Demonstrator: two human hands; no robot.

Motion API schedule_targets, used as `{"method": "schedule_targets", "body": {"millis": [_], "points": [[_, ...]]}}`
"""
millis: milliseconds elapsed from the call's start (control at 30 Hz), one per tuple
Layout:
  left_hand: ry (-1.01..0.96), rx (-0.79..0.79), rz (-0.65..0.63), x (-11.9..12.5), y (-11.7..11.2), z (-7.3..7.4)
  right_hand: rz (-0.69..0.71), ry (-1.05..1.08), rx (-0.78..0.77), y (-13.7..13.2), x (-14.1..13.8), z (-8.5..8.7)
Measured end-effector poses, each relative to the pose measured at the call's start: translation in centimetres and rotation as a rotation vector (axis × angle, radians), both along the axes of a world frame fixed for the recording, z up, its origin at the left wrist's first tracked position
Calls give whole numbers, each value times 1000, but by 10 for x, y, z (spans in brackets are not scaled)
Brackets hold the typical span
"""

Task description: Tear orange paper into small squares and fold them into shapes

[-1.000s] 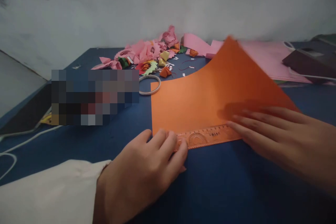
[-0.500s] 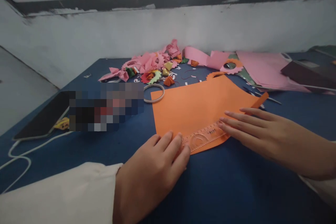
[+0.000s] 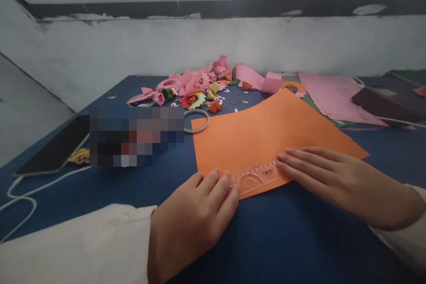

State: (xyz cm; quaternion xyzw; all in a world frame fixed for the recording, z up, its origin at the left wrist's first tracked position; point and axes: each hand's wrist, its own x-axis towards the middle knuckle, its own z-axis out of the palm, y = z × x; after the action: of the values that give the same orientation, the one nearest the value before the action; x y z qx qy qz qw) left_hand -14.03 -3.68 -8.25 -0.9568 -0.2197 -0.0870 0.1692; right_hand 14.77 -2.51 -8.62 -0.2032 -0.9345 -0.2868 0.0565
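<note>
In the head view, clock directions are taken from the middle of a large rectangular sheet of plain orange paper [image 3: 239, 137], which is spread on a dark blue tabletop [image 3: 266, 244]. A clear plastic ruler [image 3: 253, 179] with a built-in half-round protractor is laid along the near edge of the sheet, at six o'clock, its middle stretch left uncovered between the two hands.

At seven o'clock, the ruler's left end is covered by the bent fingertips of the left hand [image 3: 196, 219]; whether the ruler is pinched or only pressed cannot be told. At four o'clock, the right hand [image 3: 339, 177] is held palm down with fingers outstretched and nothing clasped; the ruler's right end is met by its fingertips, and the orange sheet is partly covered by its fingers. Both wrists are edged by white sleeves [image 3: 83, 239].

The sheet's far left corner, at ten o'clock, is overlapped by a thin, pale ring [image 3: 195, 132]. Crumpled pink paper pieces [image 3: 189, 82] are heaped at eleven o'clock, and flat pink paper sheets [image 3: 333, 97] are stacked at two o'clock.
</note>
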Motion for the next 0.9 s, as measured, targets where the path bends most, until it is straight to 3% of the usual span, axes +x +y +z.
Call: {"method": "schedule_targets", "body": {"millis": [133, 333, 633, 900], "points": [[-104, 34, 1, 0, 2, -2, -28, 20, 95, -5, -5, -5], [-105, 80, 26, 0, 12, -5, -181, -19, 213, -37, -20, -16], [-110, 124, 47, 0, 18, -8, -272, -70, 239, -39, -20, -14], [-85, 164, 128, -1, 15, -8, -291, 16, 98, -35, -17, -16]]}}
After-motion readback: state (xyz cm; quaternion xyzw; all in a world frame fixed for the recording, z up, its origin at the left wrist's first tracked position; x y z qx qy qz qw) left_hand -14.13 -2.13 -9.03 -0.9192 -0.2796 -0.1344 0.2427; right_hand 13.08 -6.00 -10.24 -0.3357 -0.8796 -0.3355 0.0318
